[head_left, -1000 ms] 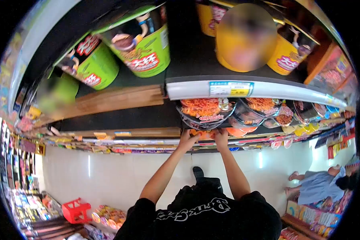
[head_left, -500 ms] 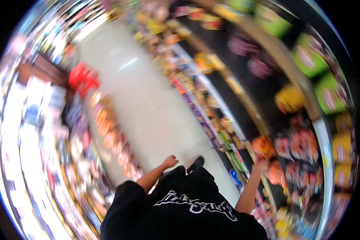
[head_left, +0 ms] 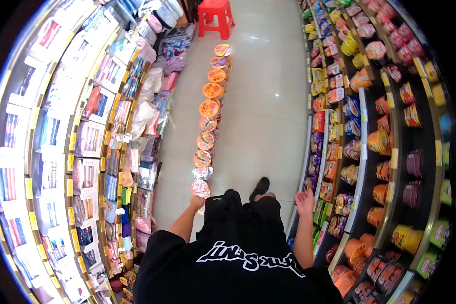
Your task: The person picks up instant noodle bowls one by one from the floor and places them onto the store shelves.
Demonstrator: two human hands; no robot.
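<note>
Low at the left of centre, my left hand (head_left: 197, 203) has its fingers curled at the near end of a row of round-lidded cups (head_left: 208, 109) on the floor. It overlaps the edge of the nearest pinkish cup (head_left: 200, 189); whether it grips anything is hidden. On the other side, my right hand (head_left: 304, 201) hangs beside the right-hand shelves, palm up and fingers apart, with nothing in it. Orange bowls (head_left: 355, 249) sit on a shelf to the right of that hand.
Shelves of packaged cups and bowls (head_left: 381, 142) run along the right. Boxed goods (head_left: 88, 137) and bagged fabric items (head_left: 148, 96) line the left. A red stool (head_left: 216, 19) stands at the aisle's far end, on pale floor tiles (head_left: 263, 116).
The view has swung from the shelf to the aisle. My right hand has come away from the orange bowl on the shelf; my left hand is now by the floor row.
</note>
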